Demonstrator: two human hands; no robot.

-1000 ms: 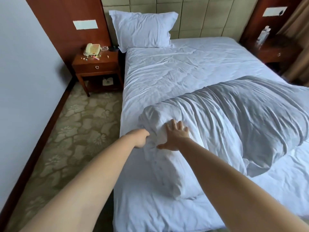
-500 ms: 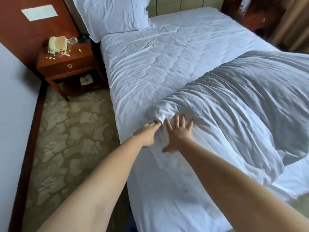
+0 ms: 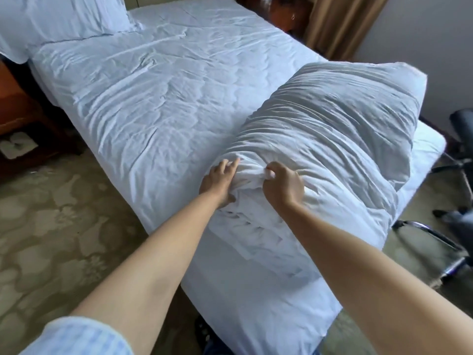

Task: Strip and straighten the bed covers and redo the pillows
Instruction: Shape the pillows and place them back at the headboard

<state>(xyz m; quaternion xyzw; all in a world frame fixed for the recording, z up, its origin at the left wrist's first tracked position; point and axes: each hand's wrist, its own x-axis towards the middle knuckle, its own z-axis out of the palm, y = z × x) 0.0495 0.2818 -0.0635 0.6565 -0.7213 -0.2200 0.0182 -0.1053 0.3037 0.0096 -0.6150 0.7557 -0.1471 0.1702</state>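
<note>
A white duvet [image 3: 332, 129] lies bunched in a thick fold across the foot half of the bed. Its near corner hangs over the bed's left edge. My right hand [image 3: 281, 184] is clenched on a gathered pinch of the duvet's cloth at that corner. My left hand [image 3: 218, 181] lies against the same corner just to the left, fingers spread on the cloth with the thumb under it. The bare white sheet [image 3: 153, 93] covers the head half of the mattress. One white pillow [image 3: 58, 19] leans at the head, top left.
A wooden nightstand [image 3: 18, 116] stands at the far left with white slippers [image 3: 16, 148] under it. Patterned carpet [image 3: 64, 226] runs along the bed's left side. A wheeled chair [image 3: 458, 188] is at the right, a brown curtain [image 3: 340, 24] beyond.
My view has swung right and nearer the foot of the bed. My right hand went from lying flat on the duvet to a fist pinching its cloth. My left hand's fingers have spread.
</note>
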